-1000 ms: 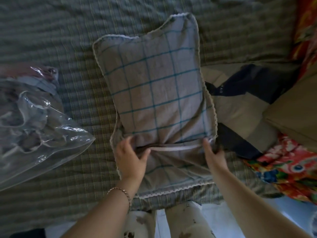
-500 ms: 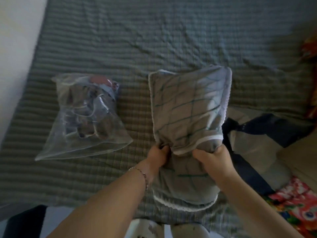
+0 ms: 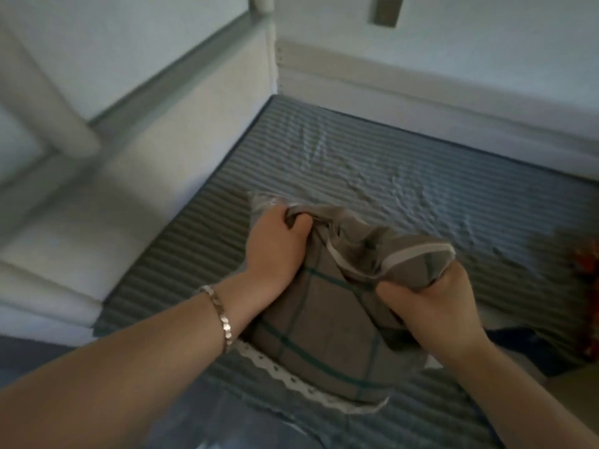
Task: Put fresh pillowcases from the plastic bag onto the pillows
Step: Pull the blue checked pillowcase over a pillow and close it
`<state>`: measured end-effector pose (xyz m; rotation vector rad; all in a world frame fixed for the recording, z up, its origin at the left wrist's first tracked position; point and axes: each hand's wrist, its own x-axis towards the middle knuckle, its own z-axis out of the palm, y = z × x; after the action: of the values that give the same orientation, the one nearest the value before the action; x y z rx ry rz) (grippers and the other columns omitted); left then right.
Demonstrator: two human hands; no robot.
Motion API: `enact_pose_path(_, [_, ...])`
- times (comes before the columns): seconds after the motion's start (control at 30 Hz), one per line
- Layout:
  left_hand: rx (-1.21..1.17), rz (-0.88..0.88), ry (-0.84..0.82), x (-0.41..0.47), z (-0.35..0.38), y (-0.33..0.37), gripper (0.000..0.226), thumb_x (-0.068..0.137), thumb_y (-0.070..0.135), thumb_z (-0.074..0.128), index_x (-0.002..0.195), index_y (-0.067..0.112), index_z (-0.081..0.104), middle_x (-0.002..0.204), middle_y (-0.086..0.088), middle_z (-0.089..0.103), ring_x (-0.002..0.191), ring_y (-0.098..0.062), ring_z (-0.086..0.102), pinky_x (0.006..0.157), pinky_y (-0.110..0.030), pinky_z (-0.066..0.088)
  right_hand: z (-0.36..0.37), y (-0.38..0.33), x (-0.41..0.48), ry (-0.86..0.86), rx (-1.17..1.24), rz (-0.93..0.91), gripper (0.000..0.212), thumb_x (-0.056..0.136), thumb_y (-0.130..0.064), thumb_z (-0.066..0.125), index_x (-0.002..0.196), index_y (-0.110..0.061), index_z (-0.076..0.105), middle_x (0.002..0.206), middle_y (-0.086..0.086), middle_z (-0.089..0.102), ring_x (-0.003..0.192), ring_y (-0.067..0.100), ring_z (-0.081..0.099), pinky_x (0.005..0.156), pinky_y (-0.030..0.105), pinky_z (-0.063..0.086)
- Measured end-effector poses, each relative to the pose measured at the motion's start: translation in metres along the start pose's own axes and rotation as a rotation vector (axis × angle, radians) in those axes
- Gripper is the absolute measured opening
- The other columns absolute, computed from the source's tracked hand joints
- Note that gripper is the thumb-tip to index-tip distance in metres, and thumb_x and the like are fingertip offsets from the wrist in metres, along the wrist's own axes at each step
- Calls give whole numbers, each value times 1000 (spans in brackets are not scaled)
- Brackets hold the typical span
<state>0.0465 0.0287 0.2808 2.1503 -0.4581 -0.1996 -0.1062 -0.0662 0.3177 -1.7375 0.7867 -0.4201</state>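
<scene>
1. left hand (image 3: 277, 246) curls its fingers into bunched cloth at the pillowcase's far edge.
2. right hand (image 3: 431, 306) pinches its white-trimmed opening.
3. pillowcase (image 3: 324, 338), grey check with a lace hem, lies on the striped bed (image 3: 421, 189), between both hands.
4. bracelet (image 3: 222, 317) circles the left wrist.

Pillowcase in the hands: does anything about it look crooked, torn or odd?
Nothing torn or spilled. The checked pillowcase is bunched and twisted at its open end, where the left hand and right hand grip it, so its white hem runs crooked.
</scene>
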Motion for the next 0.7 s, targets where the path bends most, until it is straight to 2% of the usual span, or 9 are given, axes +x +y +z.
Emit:
enact_pose_path(0.1, [124,121,-6,-5,-91,-22,30,91,26,50,63,23,40,64,12,41,59,-3,37,54,-26,21,66,-41,-44,-59,102,-9,16,64,3,68,53,-2,58,51,6,61,50,13,57,45,24,43])
enact_pose_path(0.17, [212,132,2,-5,-142,-39,25,91,30,50,69,17,46,67,10,42,64,-8,39,54,-24,26,106,-61,-61,-76,212,41,18,61,-1,69,54,5,54,52,16,58,53,20,55,50,32,42])
enact_pose_path(0.23, [301,94,4,-1,-184,-55,27,91,32,49,70,16,46,69,7,42,73,-15,41,61,-30,27,142,-75,-66,-95,295,91,18,64,2,68,50,-3,58,52,10,59,54,20,56,53,35,43])
enact_pose_path(0.3, [371,38,-16,4,-226,-74,30,90,33,48,65,19,41,69,5,43,75,-22,45,63,-29,28,181,-86,-68,-139,356,153,25,71,7,63,52,-10,63,56,6,64,56,20,60,52,31,48])
enact_pose_path(0.4, [532,-33,-60,25,-268,-107,26,91,33,49,79,9,49,89,-14,58,92,-33,55,67,-30,32,235,-89,-63,-255,458,275,40,75,10,56,43,-13,55,46,2,56,45,14,54,42,21,42])
enact_pose_path(0.5, [712,-92,-149,57,-281,-144,30,93,31,49,96,2,55,108,-20,60,102,-35,55,69,-29,31,277,-75,-47,-319,509,433,30,78,7,57,51,-7,59,49,7,60,45,18,58,43,20,45])
enact_pose_path(0.63, [794,-241,-284,130,-264,-208,37,94,27,47,112,-5,53,122,-24,54,112,-36,52,84,-33,41,334,-33,14,-327,479,680,3,77,-11,67,75,-11,69,75,13,69,70,26,64,62,29,52])
enact_pose_path(0.7, [801,-333,-351,164,-245,-239,38,96,23,45,117,-8,50,126,-26,52,116,-38,50,90,-34,40,357,-9,49,-317,443,781,8,78,-18,69,85,-15,67,83,11,67,76,25,61,66,29,50])
